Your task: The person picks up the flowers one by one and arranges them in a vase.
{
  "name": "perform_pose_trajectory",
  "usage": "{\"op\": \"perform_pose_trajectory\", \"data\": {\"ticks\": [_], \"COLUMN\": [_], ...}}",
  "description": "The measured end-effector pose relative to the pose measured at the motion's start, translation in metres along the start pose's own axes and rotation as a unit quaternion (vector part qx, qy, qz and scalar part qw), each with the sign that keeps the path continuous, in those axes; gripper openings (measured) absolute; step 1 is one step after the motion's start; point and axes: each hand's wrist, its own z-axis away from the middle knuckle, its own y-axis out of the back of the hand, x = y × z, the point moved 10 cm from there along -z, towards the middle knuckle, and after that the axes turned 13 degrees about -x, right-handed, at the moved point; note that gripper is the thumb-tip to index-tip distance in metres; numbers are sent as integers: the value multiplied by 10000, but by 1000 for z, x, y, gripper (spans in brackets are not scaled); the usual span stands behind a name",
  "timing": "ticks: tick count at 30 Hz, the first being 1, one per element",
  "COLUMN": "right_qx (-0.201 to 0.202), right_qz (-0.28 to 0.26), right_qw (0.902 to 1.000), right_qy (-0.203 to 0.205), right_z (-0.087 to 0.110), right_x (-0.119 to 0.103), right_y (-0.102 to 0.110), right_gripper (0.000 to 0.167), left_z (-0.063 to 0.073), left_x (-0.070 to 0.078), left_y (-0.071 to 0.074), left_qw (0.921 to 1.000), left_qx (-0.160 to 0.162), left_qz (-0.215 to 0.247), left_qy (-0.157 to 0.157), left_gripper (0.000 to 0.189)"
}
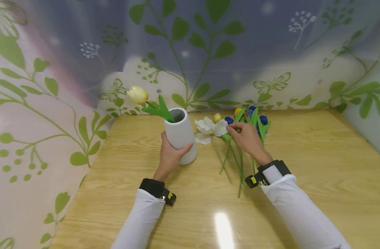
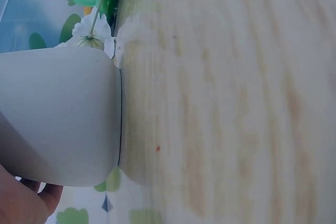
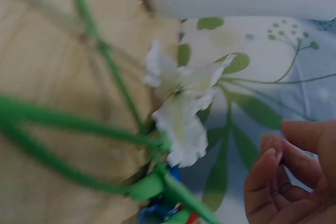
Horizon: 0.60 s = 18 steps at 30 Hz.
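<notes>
Vase [image 1: 181,136], smooth, tapered, ruffled white flower [image 1: 205,126]

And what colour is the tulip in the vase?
The tulip is pale yellow, clearest in the head view.

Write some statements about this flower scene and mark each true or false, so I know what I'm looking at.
1. The left hand holds the white vase. True.
2. The flower in the vase is blue. False: it is a pale yellow tulip.
3. The white flower is between the vase and the blue flowers. True.
4. The right hand also grips the vase. False: the right hand is beside the white flower.
5. Both wrists wear black bands. True.
</notes>
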Motion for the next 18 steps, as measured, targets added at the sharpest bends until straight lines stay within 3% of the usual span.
{"op": "perform_pose_trajectory", "data": {"ticks": [6,9,12,16,18], "right_qx": [-416,-636,-897,-1119,-1157], "right_qz": [323,428,417,434,521], "right_qw": [9983,9962,9936,9903,9893], "right_qy": [-265,-410,-552,-694,-724], "right_z": [8,12,15,18,18], "right_x": [26,37,47,57,60], "right_y": [-13,-22,-31,-42,-44], "right_gripper": [31,30,31,29,26], "left_z": [-1,4,5,0,0], "left_x": [-1,13,12,-1,0], "left_y": [0,0,0,1,1], "left_qw": [9999,9998,9997,9999,10000], "left_qx": [-63,-81,-72,21,30], "left_qz": [72,47,27,16,25], "left_qy": [74,186,241,108,37], "left_gripper": [91,90,92,93,92]}}
